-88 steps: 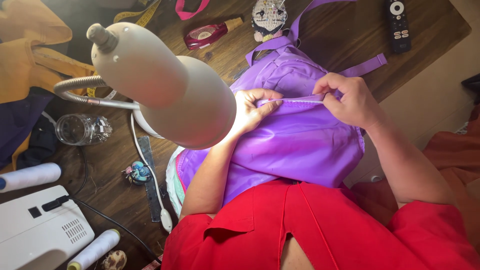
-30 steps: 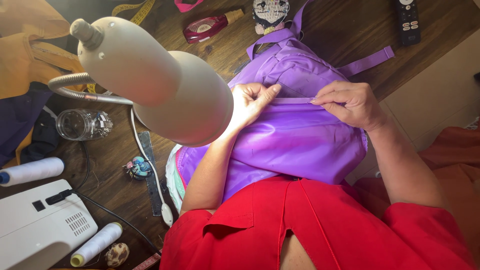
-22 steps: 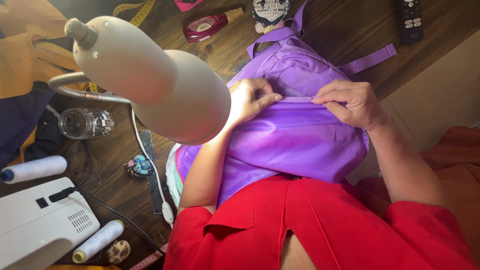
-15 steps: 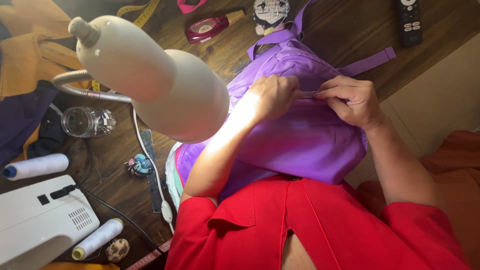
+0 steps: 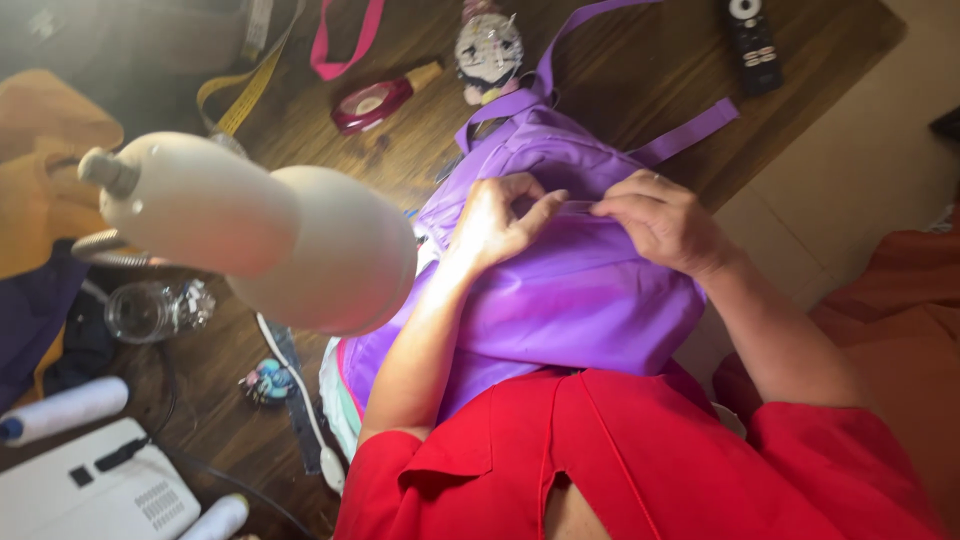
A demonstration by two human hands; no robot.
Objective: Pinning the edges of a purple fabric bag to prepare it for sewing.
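Pinching a fold along the top edge of the purple fabric [image 5: 560,290], both hands now sit close together over the middle of the piece. The left hand [image 5: 500,215] has slid rightward along the folded edge compared with a few seconds ago, when the two hands were spread apart and held a length of the edge taut between them; now its fingers curl over the fold, thumb and forefinger closed on the cloth. The right hand [image 5: 660,220] has barely moved and keeps its fingertips clamped on the same fold, just beside the left. That closing of the gap suggests the work along this edge has come down to one short stretch between the fingertips.

The fabric lies draped from the wooden table [image 5: 620,70] into the person's lap, over a red garment [image 5: 640,460], with purple straps [image 5: 690,135] trailing across the tabletop. A cream desk lamp [image 5: 260,235] leans in from the left and hides part of the cloth. Farther off lie a black remote control [image 5: 750,40], a red tape dispenser [image 5: 372,102], a glass jar [image 5: 145,310], spools of white thread [image 5: 65,408] and a white sewing machine [image 5: 95,490].
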